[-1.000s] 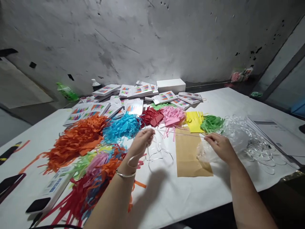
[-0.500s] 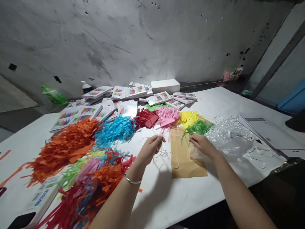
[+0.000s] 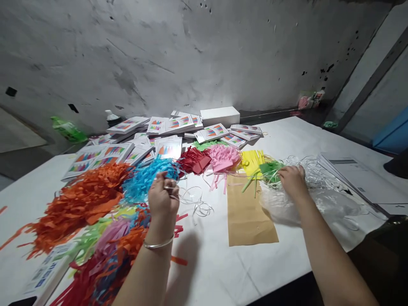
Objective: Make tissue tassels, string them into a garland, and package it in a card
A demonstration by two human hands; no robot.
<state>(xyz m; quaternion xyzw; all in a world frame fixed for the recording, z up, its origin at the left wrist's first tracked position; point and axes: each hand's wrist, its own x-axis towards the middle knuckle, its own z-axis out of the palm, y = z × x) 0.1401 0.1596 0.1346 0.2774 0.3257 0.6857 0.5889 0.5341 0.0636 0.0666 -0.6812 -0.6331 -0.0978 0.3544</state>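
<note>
My left hand [image 3: 163,196] is closed in front of the blue tissue-paper tassels [image 3: 151,176]. A thin white string [image 3: 199,206] runs from its fingers and lies in loose loops on the white tabletop. My right hand [image 3: 292,180] has its fingers curled at the left edge of a tangle of white strings [image 3: 318,176] on a clear plastic bag [image 3: 283,208]. What those fingers hold is hidden. Green tassels [image 3: 270,171] lie just beside the right fingertips. Between my hands is a flat brown paper sheet [image 3: 250,221].
Orange tassels [image 3: 86,199] and a mixed-colour bundle [image 3: 127,246] spread across the left. Dark red [image 3: 194,159], pink [image 3: 225,157] and yellow [image 3: 253,161] tassels form a row. Behind are printed packs [image 3: 178,123] and a white box [image 3: 219,115]. Papers [image 3: 357,174] lie at right.
My left hand has moved left with the string, from the middle to in front of the blue tassels. My right hand has moved right, from beside the green tassels to the white strings.
</note>
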